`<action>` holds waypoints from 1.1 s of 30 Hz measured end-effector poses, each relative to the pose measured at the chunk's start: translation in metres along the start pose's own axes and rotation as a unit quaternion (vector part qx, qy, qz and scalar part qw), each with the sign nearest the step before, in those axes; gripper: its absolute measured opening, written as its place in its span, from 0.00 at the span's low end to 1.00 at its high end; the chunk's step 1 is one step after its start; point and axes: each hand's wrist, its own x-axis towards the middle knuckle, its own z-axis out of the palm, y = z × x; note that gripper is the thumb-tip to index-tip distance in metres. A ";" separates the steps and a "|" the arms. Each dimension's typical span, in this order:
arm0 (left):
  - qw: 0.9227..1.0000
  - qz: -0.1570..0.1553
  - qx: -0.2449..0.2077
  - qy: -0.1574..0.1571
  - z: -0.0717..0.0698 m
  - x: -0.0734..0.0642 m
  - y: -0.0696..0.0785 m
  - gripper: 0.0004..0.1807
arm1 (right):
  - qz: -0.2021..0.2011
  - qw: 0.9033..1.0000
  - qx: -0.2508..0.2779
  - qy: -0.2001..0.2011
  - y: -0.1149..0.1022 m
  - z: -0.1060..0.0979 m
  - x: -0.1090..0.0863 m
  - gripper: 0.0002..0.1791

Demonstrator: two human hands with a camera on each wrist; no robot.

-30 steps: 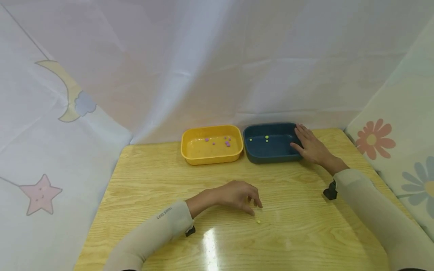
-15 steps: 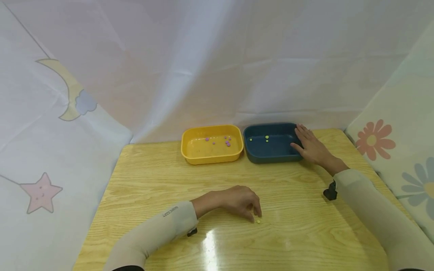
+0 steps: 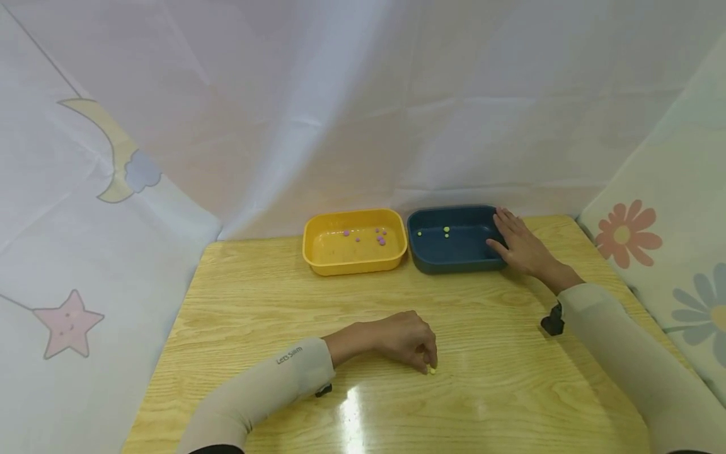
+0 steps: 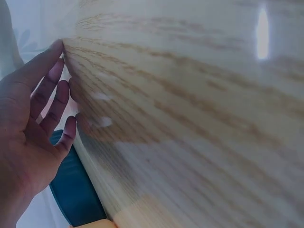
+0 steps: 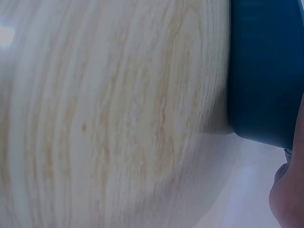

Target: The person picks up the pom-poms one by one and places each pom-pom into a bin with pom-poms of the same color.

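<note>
My left hand (image 3: 404, 340) is low over the middle of the table, its thumb and index fingertips pinching at a small yellow-green ball (image 3: 433, 371). In the left wrist view, the other fingers of the left hand (image 4: 35, 118) are loosely bent, and the ball is hidden. My right hand (image 3: 524, 249) rests with straight, spread fingers on the right end of a dark blue bin (image 3: 454, 268), its thumb over the inside. Several yellow-green balls (image 3: 446, 229) lie in that bin. The right wrist view shows the blue bin's outer wall (image 5: 266, 71) and part of the hand (image 5: 289, 190).
A yellow bin (image 3: 351, 268) with several purple balls (image 3: 381, 241) stands directly left of the blue one. Both bins are at the back of the wooden table (image 3: 255, 277). Printed white cloth (image 3: 351, 113) hangs behind and along both sides.
My left hand has shifted slightly right and down to the yellow-green ball, and its thumb and index finger have closed together there. The right hand and the bins have stayed put.
</note>
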 end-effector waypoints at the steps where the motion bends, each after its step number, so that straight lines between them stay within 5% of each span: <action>1: 1.000 0.000 0.004 0.000 0.000 0.000 0.000 0.07 | 0.000 1.000 0.000 0.001 0.000 0.000 0.000 0.44; 25: 1.000 0.013 0.011 0.022 0.000 0.002 0.001 0.04 | 0.003 1.000 0.007 0.005 0.001 0.002 0.001 0.45; 33: 0.999 -0.006 0.012 0.046 -0.008 0.003 -0.006 0.02 | 0.004 1.000 0.006 0.001 0.003 0.002 0.001 0.44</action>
